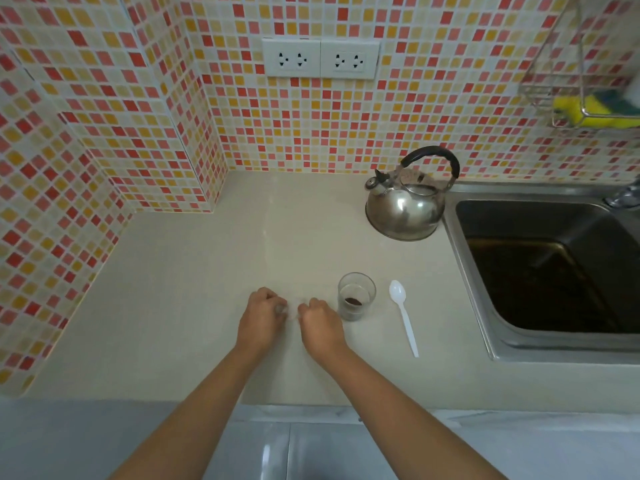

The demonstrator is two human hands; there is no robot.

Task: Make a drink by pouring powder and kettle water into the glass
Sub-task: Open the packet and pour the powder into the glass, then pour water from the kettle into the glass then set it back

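Observation:
A small clear glass (pixel 356 295) stands on the beige counter (pixel 194 289) with a little heap of dark brown powder at its bottom. My left hand (pixel 262 318) and my right hand (pixel 318 325) rest just left of the glass. Both are curled, and between their fingertips they pinch a small clear plastic packet (pixel 292 310) that is hard to make out. A steel kettle (pixel 407 199) with a black handle stands at the back, beside the sink. A white plastic spoon (pixel 403 315) lies to the right of the glass.
A steel sink (pixel 550 268) with a dark basin fills the right side, its tap (pixel 623 195) at the far right. A wire rack with a yellow sponge (pixel 595 110) hangs on the tiled wall. Two double sockets (pixel 320 58) sit above the counter.

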